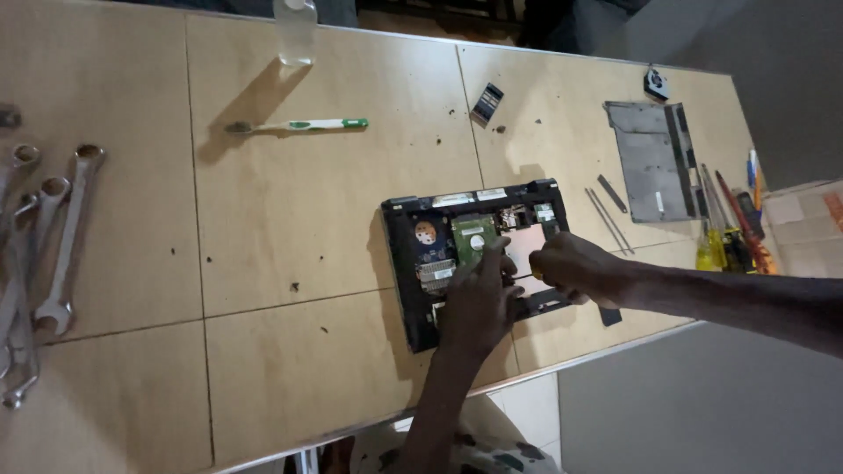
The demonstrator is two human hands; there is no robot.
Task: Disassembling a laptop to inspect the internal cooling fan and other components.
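Observation:
An opened black laptop base (413,263) lies on the wooden table (290,228), its green circuit board (470,237), round silver part and a pinkish plate (527,241) exposed. My left hand (479,303) comes in from below and rests on the middle of the base, fingers spread, fingertips on the board near the plate. My right hand (571,263) reaches in from the right with fingers curled over the base's right side, beside the plate. Whether it holds something is hidden.
A grey cover panel (645,158), a small fan (656,83), thin metal strips (606,219) and several screwdrivers (733,233) lie at the right. A toothbrush (299,125), a clear bottle (295,35), a small dark module (486,104) and several wrenches (61,237) lie elsewhere.

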